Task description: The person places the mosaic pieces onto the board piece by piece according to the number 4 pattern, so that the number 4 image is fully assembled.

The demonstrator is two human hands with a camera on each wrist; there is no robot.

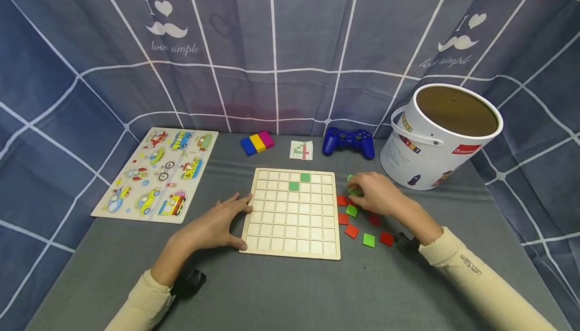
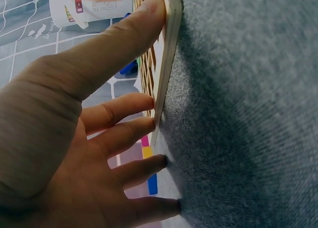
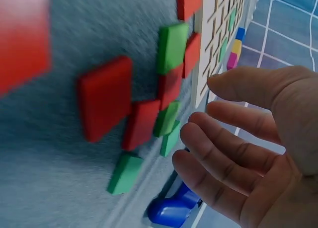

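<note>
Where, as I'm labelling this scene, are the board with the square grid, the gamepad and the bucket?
Board (image 1: 292, 218), head view: a bare cell near its middle.
Gamepad (image 1: 348, 141), head view: the middle of its blue body.
Bucket (image 1: 430, 157), head view: its white outer wall.

Work surface: grey fabric-like top, loaded.
On the grey surface (image 1: 290, 293) we locate, left, a picture board (image 1: 152, 176); at the far side, left to right, a tricolour block (image 1: 258, 143), a small printed card (image 1: 301, 150) and a blue game controller (image 1: 348, 142); far right, an upright white bucket (image 1: 421, 162). We find the wooden grid board (image 1: 291, 220) flat at centre, with loose red tiles (image 1: 351, 230) and green tiles (image 1: 369, 240) along its right side.
</note>
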